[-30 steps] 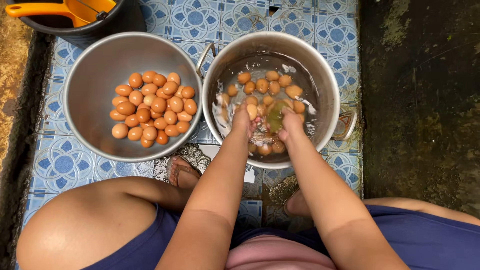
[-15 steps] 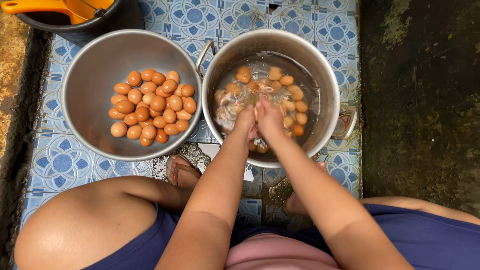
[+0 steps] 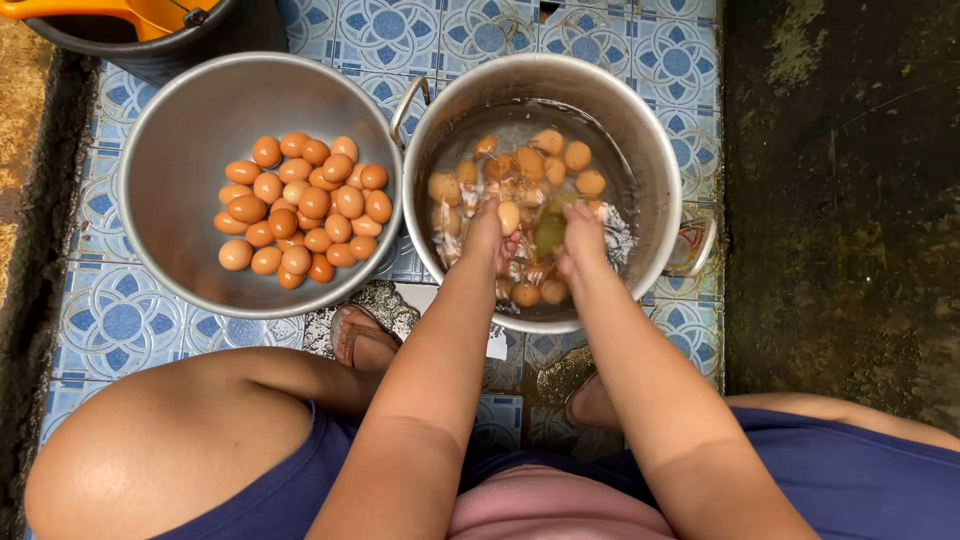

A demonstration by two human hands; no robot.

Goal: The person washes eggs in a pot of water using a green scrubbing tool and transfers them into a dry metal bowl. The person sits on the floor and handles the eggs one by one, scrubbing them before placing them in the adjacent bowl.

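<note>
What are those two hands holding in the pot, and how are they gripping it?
The left hand pinches an egg by its side; the right hand grips a greenish scrub pad at its edge.

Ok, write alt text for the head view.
Seen from above, a seated person's left hand and right hand work in a water-filled metal pot of eggs, the left gripping one egg. Beside it, a metal bowl holds brown eggs on blue tiles.
</note>
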